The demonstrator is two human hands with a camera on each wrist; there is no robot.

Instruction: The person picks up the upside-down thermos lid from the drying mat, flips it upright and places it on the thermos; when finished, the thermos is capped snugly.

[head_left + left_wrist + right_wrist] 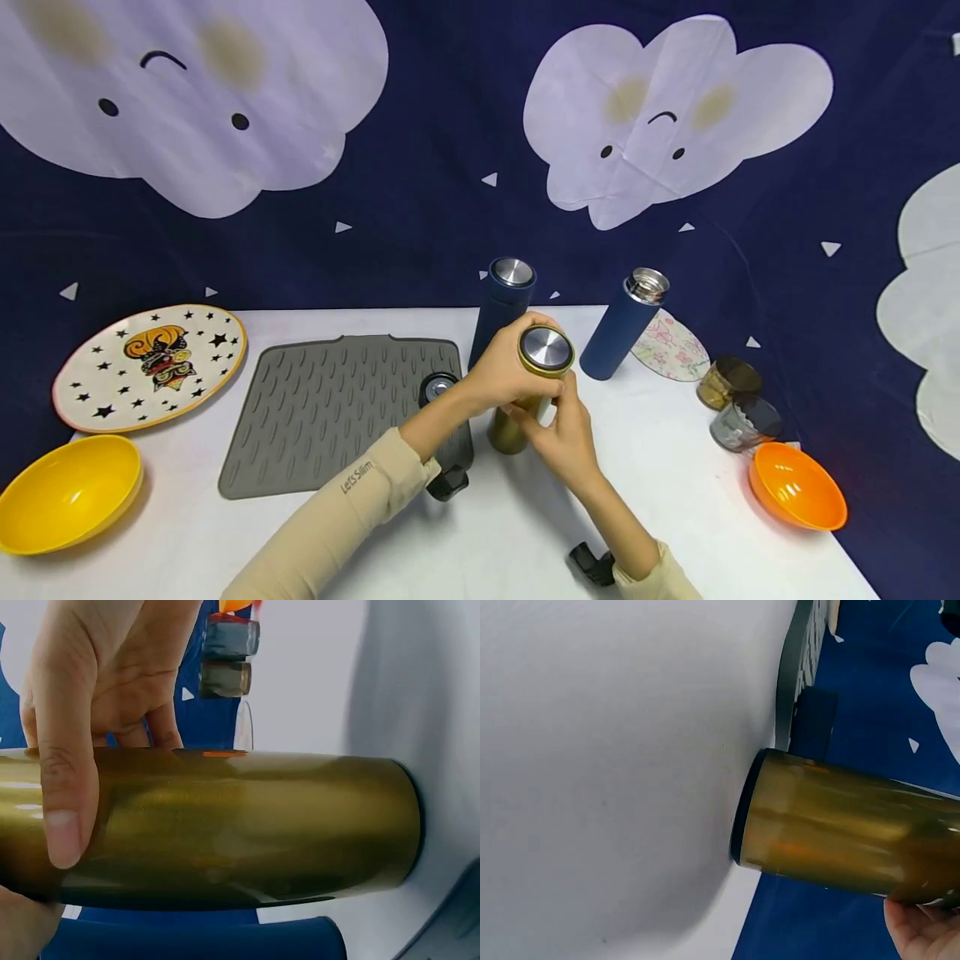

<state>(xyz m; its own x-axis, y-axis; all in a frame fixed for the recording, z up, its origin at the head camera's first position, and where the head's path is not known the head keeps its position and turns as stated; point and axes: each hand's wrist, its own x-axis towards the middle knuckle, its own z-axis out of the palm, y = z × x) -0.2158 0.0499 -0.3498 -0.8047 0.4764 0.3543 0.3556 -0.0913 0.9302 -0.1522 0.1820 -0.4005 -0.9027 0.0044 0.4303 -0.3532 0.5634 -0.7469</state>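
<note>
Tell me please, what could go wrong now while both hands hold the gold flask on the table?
1. The gold flask stands on its narrow base, gripped high by the left hand and right hand; a hard twist might tip it.
2. Two blue flasks stand close behind; an elbow or the tipping flask could knock them.
3. The lid could slip off and roll.

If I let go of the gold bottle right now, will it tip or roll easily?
Probably tippy: the gold bottle is tall and narrow, standing on a small base on the table. If it falls, its round body would likely roll. Its glossy surface looks slippery; both hands grip it.
</note>
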